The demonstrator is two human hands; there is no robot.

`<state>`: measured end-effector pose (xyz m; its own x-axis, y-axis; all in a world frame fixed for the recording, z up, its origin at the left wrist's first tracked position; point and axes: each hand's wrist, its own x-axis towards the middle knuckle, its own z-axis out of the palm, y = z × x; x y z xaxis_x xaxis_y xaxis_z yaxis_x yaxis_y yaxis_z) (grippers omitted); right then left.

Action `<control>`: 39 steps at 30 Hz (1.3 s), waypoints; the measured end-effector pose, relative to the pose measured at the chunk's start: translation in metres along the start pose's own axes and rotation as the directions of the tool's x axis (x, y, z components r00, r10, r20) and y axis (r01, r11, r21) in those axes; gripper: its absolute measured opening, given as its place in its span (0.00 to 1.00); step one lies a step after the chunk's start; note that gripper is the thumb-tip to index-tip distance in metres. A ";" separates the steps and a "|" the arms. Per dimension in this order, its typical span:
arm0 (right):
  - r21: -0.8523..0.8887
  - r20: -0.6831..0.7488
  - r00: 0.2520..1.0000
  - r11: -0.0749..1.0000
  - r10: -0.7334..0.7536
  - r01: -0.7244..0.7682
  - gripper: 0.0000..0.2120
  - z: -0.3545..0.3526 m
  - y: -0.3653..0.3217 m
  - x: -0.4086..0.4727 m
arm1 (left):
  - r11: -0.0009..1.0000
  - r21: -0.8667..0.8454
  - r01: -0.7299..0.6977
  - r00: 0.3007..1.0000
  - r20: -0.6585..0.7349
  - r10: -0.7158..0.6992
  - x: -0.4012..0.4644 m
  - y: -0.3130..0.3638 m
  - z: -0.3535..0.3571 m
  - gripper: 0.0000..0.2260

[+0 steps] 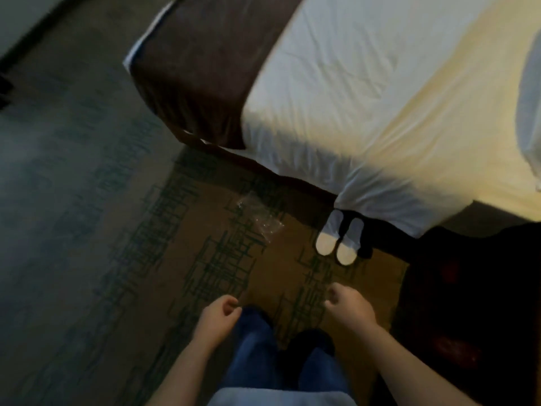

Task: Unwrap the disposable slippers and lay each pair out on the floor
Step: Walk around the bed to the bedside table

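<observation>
A pair of white disposable slippers (pixel 339 240) lies side by side on the patterned carpet, toes toward the bed's edge. A crumpled clear plastic wrapper (pixel 259 213) lies on the carpet to their left. My left hand (pixel 218 316) hovers low in the view with its fingers loosely curled and nothing in it. My right hand (pixel 348 303) is also loosely curled and holds nothing, a short way below the slippers. Both hands are apart from the slippers and the wrapper.
A bed (pixel 366 92) with a white sheet and a brown runner (pixel 193 71) fills the upper right. A dark object (pixel 468 303) sits at the right on the floor. My legs in blue trousers (pixel 257 356) are at the bottom. Carpet (pixel 73 200) stretches to the left.
</observation>
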<state>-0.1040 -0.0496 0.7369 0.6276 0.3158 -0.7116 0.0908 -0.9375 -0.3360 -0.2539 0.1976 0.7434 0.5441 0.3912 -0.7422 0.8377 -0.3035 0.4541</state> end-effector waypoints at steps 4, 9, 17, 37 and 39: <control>0.038 0.034 0.999 0.999 -0.037 0.035 0.17 -0.001 -0.043 -0.010 | 0.984 -0.172 0.055 0.991 -0.115 -0.075 -0.036 -0.049 -0.018 0.06; -0.013 0.117 0.989 0.995 -0.092 0.094 0.18 0.015 -0.102 0.002 | 0.924 -0.344 0.165 0.956 -0.176 -0.236 -0.052 -0.122 -0.037 0.07; -0.223 0.222 0.974 0.969 -0.052 0.102 0.16 0.076 -0.192 0.017 | 0.821 -0.447 0.354 0.927 0.049 -0.373 -0.072 -0.199 -0.094 0.11; -0.132 0.267 0.957 0.979 -0.116 0.156 0.11 0.100 -0.473 0.188 | 0.491 -0.781 0.386 0.815 0.039 -0.578 0.040 -0.261 -0.329 0.05; -0.119 0.247 0.962 0.981 -0.118 0.151 0.11 0.088 -0.529 0.216 | 0.512 -0.752 0.416 0.807 0.046 -0.588 0.057 -0.261 -0.367 0.05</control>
<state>-0.0840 0.5270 0.7065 0.4022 0.4506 -0.7970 0.2755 -0.8897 -0.3641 -0.4240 0.6178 0.7637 -0.0555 0.4545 -0.8890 0.6905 0.6606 0.2946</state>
